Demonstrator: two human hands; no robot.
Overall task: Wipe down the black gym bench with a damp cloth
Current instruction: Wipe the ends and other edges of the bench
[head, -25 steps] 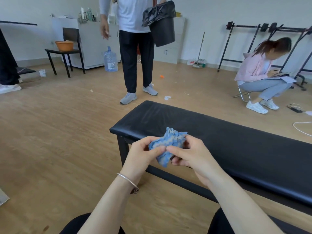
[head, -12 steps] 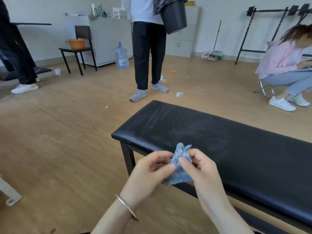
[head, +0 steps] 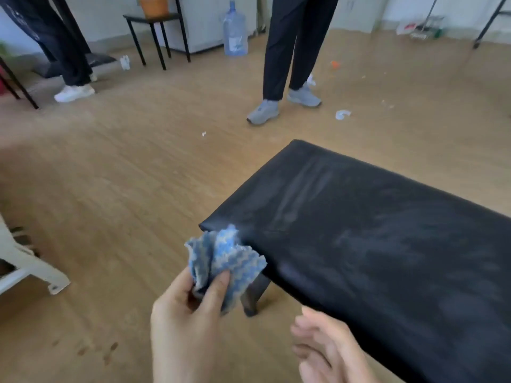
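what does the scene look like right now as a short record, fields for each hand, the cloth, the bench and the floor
left hand: left hand pinches the cloth between thumb and fingers
right hand: right hand blurred, fingers relaxed, holds nothing
cloth: blue patterned cloth, bunched, held up at the bench's near corner; contact with it cannot be told
bench: black padded bench, pale streaks on its top
floor: wood; water bottle, small white scraps
others: standing person beyond the bench, only legs in view
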